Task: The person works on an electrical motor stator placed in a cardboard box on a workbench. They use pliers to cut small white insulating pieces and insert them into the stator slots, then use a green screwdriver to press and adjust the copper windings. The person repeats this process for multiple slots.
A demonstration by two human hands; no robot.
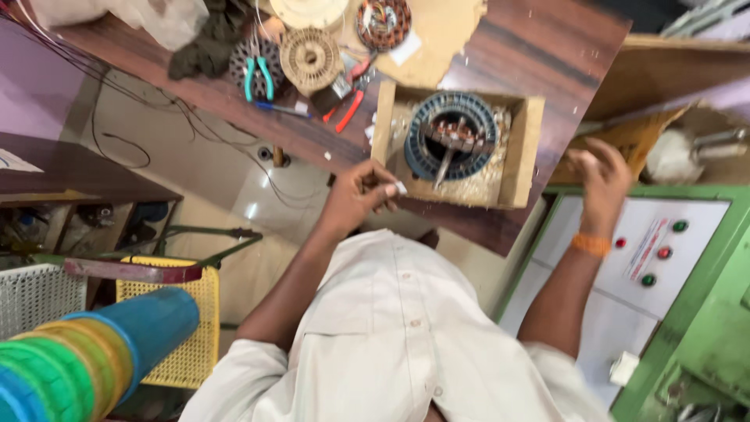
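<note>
The left hand [361, 191] pinches a small white scrap [400, 187] between its fingertips, touching the near left corner of the wooden box [519, 152]. The round motor core [453, 137] sits inside the box, just right of and beyond that hand, its shaft pointing toward the near side. The right hand [603, 176] hangs loosely curled and empty, right of the box, above the green control panel [664, 234]. The left hand is nearer the core.

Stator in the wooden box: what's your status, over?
Left hand grip pinches small white piece beside wooden box. Right hand raised by green control panel, grip unclear. Stator sits inside box, untouched, nothing across it.
</note>
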